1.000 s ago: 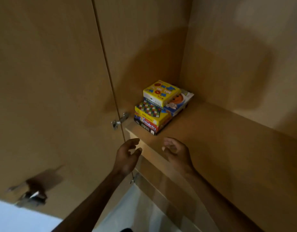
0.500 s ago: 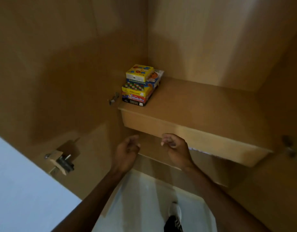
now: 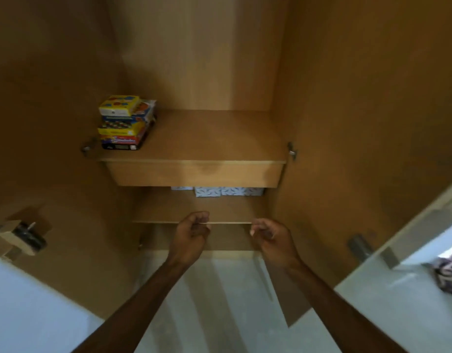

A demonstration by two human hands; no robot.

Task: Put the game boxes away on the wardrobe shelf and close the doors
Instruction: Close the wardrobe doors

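Note:
A stack of several colourful game boxes (image 3: pixel 125 123) stands at the left end of the upper wardrobe shelf (image 3: pixel 194 161), a yellow box on top. Both wooden doors hang open: the left door (image 3: pixel 46 149) and the right door (image 3: pixel 359 149). My left hand (image 3: pixel 191 235) and my right hand (image 3: pixel 273 238) hover side by side below that shelf, in front of a lower shelf edge. Their fingers are loosely curled and hold nothing. Neither hand touches a door or the boxes.
White patterned boxes (image 3: pixel 224 191) sit on the lower shelf (image 3: pixel 189 221) under the upper one. A lock block (image 3: pixel 18 238) is mounted on the left door, a metal handle (image 3: pixel 357 247) on the right door. Hinges (image 3: pixel 292 151) flank the shelf. Pale floor lies below.
The view has swung right and pulled back, so the whole wardrobe opening shows. Both hands have dropped away from the upper shelf and their fingers have curled in.

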